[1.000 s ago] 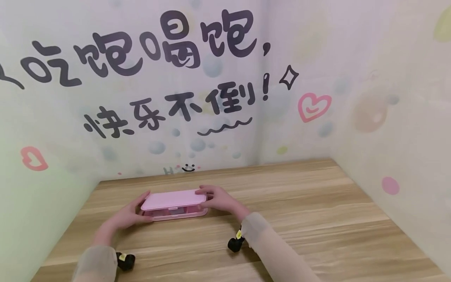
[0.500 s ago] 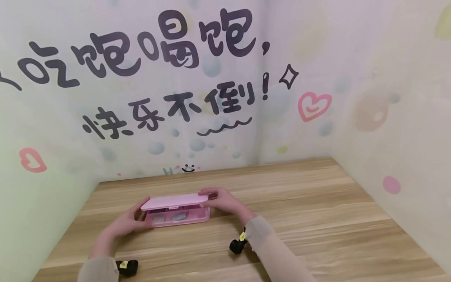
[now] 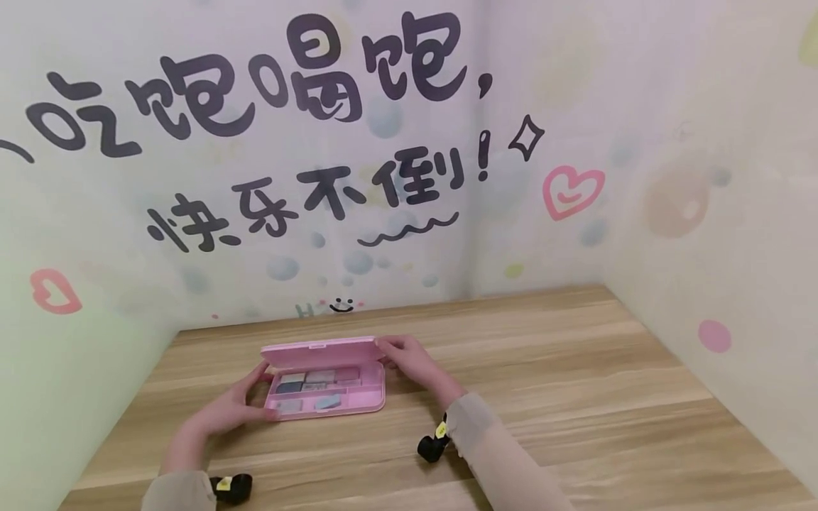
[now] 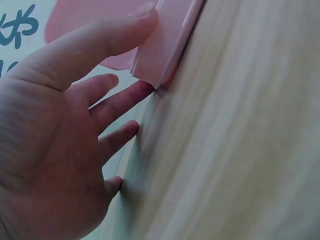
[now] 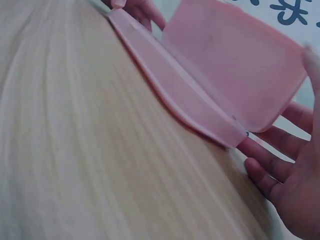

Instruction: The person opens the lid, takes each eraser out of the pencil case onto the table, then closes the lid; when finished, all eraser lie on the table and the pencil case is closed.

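Note:
A pink plastic pencil case (image 3: pixel 377 401) lies on the table with its hinged lid (image 3: pixel 319 353) raised and leaning back. Inside, divided compartments hold several small flat blocks (image 3: pixel 328 402) in pale blue, grey, white and pink. My left hand (image 3: pixel 226 410) grips the case's left end, thumb at the front corner and fingers round the end. In the left wrist view that thumb (image 4: pixel 145 22) lies against the front wall. At the other end, my right hand (image 3: pixel 415 362) holds the lid's right edge between thumb and fingers; its lower fingers (image 5: pixel 270 160) are by the case's end.
The wood-grain table (image 3: pixel 543 397) runs back to a white printed wall (image 3: pixel 409 284) with dark lettering. Another wall (image 3: pixel 722 248) stands on the right. A small black camera (image 3: pixel 233 488) is strapped at each wrist.
The lid has swung from nearly closed to upright, showing the blocks inside. My right hand has followed its edge up and slightly right, while my left hand keeps to the left end.

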The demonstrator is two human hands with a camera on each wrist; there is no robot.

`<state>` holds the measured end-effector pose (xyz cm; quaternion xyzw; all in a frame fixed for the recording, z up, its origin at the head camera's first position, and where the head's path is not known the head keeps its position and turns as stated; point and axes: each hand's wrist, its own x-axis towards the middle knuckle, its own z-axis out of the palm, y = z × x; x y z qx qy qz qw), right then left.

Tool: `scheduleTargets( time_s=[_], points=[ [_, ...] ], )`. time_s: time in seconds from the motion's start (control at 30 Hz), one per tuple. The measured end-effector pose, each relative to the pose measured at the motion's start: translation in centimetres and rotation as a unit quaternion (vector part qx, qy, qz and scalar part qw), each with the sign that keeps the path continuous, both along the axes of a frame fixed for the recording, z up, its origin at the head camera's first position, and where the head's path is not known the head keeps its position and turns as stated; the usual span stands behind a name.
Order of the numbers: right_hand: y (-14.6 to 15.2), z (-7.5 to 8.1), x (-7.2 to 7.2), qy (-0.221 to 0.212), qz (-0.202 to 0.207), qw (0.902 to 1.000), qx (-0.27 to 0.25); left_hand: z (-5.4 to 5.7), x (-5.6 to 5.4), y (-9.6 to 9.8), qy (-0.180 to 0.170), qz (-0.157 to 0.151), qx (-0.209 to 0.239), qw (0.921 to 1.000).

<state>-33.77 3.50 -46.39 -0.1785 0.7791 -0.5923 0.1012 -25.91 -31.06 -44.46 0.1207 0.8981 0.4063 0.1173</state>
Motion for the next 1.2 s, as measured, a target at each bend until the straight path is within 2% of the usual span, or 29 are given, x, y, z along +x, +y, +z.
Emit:
scheduleTargets(
  time_s=[0.17,0.43,0.6,0.7,0.77,0.97,1.2],
  points=[
    [-0.7,-0.4,-0.3,-0.025,-0.031,0.9985,-0.039,-0.4,-0.1,-0.2,0.025,-0.018,0.022,0.9993],
    [-1.4,-0.4,-0.9,-0.027,-0.066,0.9965,-0.043,-0.5,0.0,-0.4,0.011,-0.001,0.015,0.9998],
    [-2.2,-0.9,-1.3,-0.016,-0.132,0.9884,-0.074,-0.3,0.2,-0.2,0.023,-0.015,0.024,0.9993],
    [-2.6,-1.1,-1.4,-0.004,-0.173,0.9810,-0.087,-0.3,0.3,-0.2,0.030,-0.021,0.014,0.9992],
    [-2.8,-1.2,-1.5,0.001,-0.187,0.9787,-0.085,-0.3,0.3,-0.1,0.032,-0.023,0.000,0.9992],
    [-2.8,-1.3,-1.5,0.012,-0.196,0.9797,-0.040,-0.6,0.3,-0.2,0.042,-0.028,-0.032,0.9982],
    [-2.5,-1.2,-1.3,0.023,-0.186,0.9820,-0.019,-0.7,0.2,-0.1,0.035,-0.026,-0.034,0.9985]
  ],
)
